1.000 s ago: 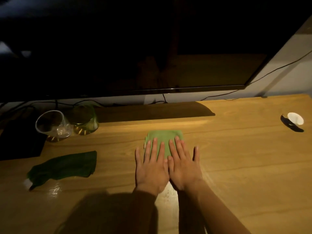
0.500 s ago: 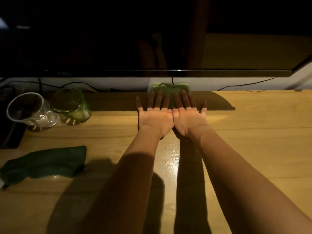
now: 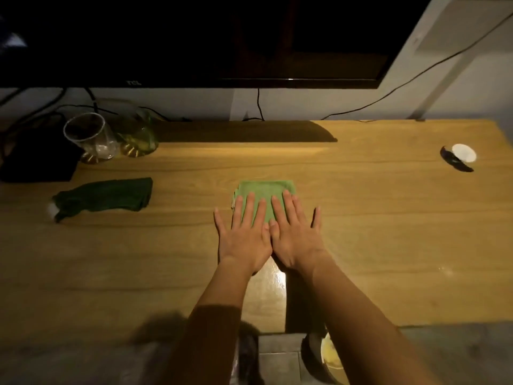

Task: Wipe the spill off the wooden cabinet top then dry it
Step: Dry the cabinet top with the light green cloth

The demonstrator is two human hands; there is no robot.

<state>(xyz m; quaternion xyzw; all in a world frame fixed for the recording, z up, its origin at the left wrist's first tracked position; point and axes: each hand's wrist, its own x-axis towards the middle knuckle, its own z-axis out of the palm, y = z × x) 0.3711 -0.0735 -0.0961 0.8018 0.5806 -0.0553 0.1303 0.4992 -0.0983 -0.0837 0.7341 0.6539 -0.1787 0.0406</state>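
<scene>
Left hand (image 3: 244,237) and right hand (image 3: 295,240) lie flat side by side, fingers spread, pressing a light green cloth (image 3: 263,193) onto mid-desk (image 3: 388,232). Wet sheen shows just behind the wrists. Dark cloth (image 3: 105,197) lies well left; two glasses (image 3: 91,140) behind it.

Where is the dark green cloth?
The dark green cloth lies on the cabinet top's left side, in front of the two glasses, away from both hands.

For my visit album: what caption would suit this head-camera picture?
Left hand and right hand pressed flat on a light green cloth atop the wooden cabinet top.
</scene>
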